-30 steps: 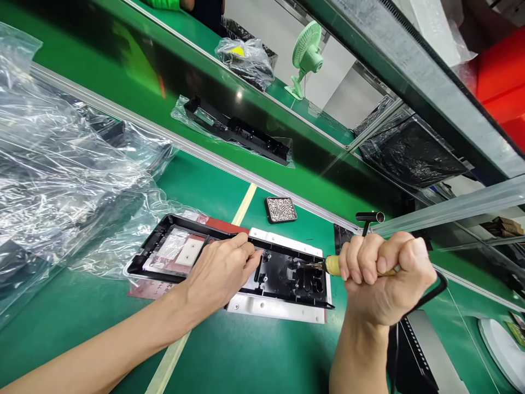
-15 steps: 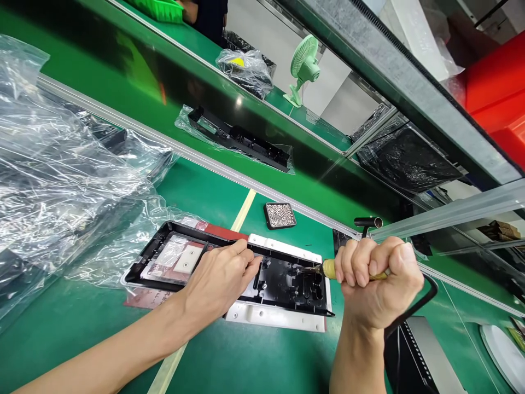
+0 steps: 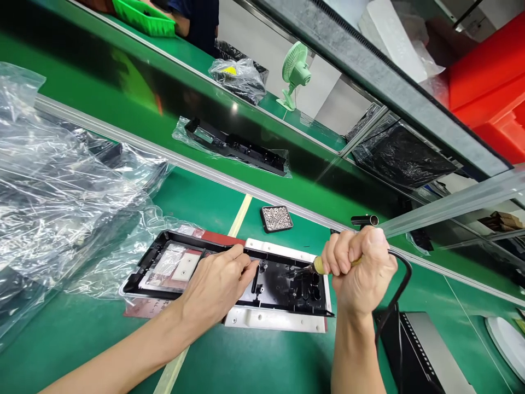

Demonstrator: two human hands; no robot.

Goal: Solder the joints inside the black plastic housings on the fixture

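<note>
My right hand [image 3: 361, 268] is wrapped round the yellow handle of a soldering iron [image 3: 319, 266] with a black cord. Its metal tip points left and down into a long black plastic housing [image 3: 279, 282], near a small post; whether it touches is unclear. My left hand [image 3: 223, 273] rests across the middle of the housing, thumb and fingers pinched together. Anything between those fingertips is hidden. Under the housing lie a white fixture [image 3: 274, 320] and a reddish board [image 3: 143, 308]. Beyond it sits a small black tray [image 3: 276, 218] of tiny metal pieces.
Clear plastic bags [image 3: 82, 202] heap on the left. Another black housing [image 3: 235, 146] lies on plastic on the raised green strip. A metal tube [image 3: 365, 220] stands behind my right hand, a grey-and-black device [image 3: 426, 350] at lower right. A person [image 3: 197, 22] and green fan [image 3: 296, 74] are beyond.
My right hand has moved left with the soldering iron, its tip now a little further left over the housing. The left hand keeps its place on the housing. The whole view has shifted slightly.
</note>
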